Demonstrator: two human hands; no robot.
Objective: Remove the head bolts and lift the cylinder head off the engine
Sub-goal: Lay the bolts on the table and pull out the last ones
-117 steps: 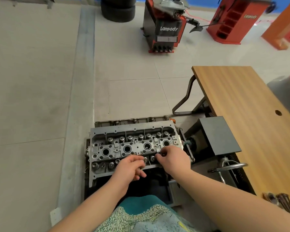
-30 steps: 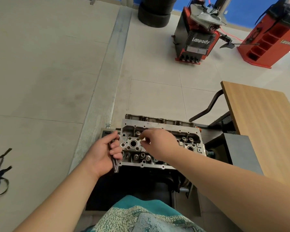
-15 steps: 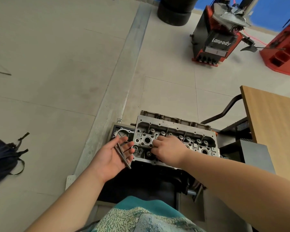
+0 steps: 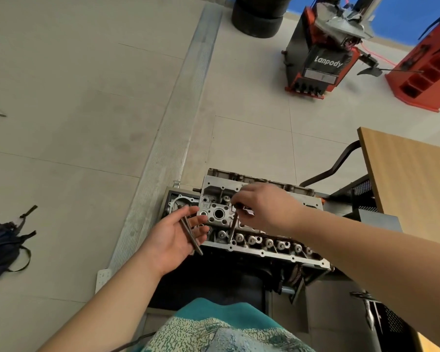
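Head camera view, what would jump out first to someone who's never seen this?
The bare metal cylinder head at centre, where the right hand pinches a long head bolt drawn up out of it. Just left, the left hand lies palm up with pulled bolts across it. A red and black Lanpody machine stands on the floor behind.

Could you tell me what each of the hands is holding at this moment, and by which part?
The right hand pinches a head bolt by its top end, above the cylinder head. The left hand, palm up, carries removed bolts across its fingers, mid-shank.

Tiled floor (image 4: pixel 87 97) bears stacked tyres (image 4: pixel 258 17), black bag (image 4: pixel 0 247).
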